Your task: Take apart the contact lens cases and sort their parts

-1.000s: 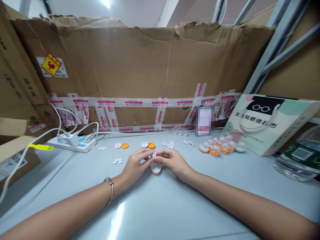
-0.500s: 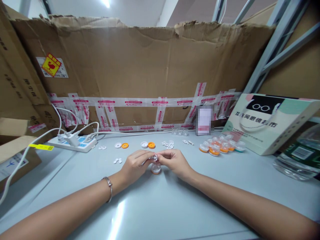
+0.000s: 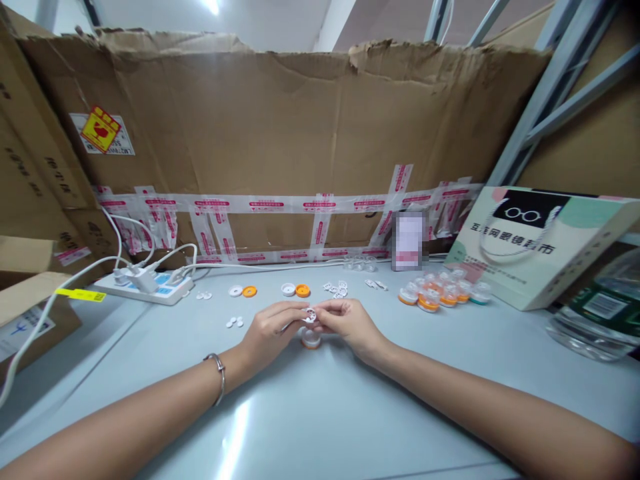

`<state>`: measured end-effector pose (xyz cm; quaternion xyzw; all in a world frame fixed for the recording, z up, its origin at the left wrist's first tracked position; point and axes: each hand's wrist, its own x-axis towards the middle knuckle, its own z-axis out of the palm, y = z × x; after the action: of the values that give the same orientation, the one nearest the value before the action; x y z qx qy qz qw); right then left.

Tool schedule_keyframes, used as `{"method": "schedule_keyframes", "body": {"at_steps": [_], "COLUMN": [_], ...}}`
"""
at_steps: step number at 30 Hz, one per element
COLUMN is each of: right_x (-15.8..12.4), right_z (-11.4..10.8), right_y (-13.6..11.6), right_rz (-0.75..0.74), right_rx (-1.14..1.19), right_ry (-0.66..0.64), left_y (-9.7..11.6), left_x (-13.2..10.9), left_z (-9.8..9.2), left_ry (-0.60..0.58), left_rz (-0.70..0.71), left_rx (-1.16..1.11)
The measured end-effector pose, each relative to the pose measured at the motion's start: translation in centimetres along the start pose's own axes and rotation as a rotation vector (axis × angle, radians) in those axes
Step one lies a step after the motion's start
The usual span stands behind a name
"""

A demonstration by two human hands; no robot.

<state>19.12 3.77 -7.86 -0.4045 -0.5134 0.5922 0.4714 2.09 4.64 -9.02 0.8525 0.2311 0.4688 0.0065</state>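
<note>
I have the left hand [image 3: 271, 331] and right hand [image 3: 350, 327] pinched nearly closed on a small white part [image 3: 311, 315] between them. Uneven pressure could, I think, flick it onto the round case [image 3: 311, 340] just below the grip.

Hands: the left hand [image 3: 270, 325] and right hand [image 3: 354, 327] pinch a small white part [image 3: 311, 316] between them, just above the round case.
Round case [image 3: 311, 340]: clear top, orange base, on the table [image 3: 320, 413].
Orange disc [image 3: 303, 291]: beyond the round case, touching a white disc [image 3: 289, 290].
White buttons [image 3: 240, 323]: left of the round case.
Case cluster [image 3: 447, 293]: right of the round case, farther back.
</note>
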Motion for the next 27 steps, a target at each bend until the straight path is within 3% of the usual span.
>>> {"method": "schedule_keyframes", "body": {"at_steps": [5,9,14,21,27], "right_x": [1.2,3.3,5.2,5.6,4.5], "right_z": [-1.0,-4.4,-7.9,-7.9,-6.5], "right_y": [0.4,0.1,0.0,0.8,-0.2], "right_rz": [-0.064,-0.25,-0.306,-0.317,-0.383], "right_rx": [-0.116,-0.482,-0.701,-0.892,-0.933], "right_ry": [0.028,0.173,0.294,0.287,0.292], "left_y": [0.2,0.6,0.3,0.1,0.5], "left_x": [-0.1,0.3,0.4,0.2,0.2], "left_z": [0.0,-0.4,-0.4,-0.1,-0.2], "left_ry": [0.018,0.052,0.056,0.007,0.006], "left_rz": [-0.07,-0.179,-0.348,-0.464,-0.52], "left_rx": [-0.015,-0.087,-0.171,-0.199,-0.215]}}
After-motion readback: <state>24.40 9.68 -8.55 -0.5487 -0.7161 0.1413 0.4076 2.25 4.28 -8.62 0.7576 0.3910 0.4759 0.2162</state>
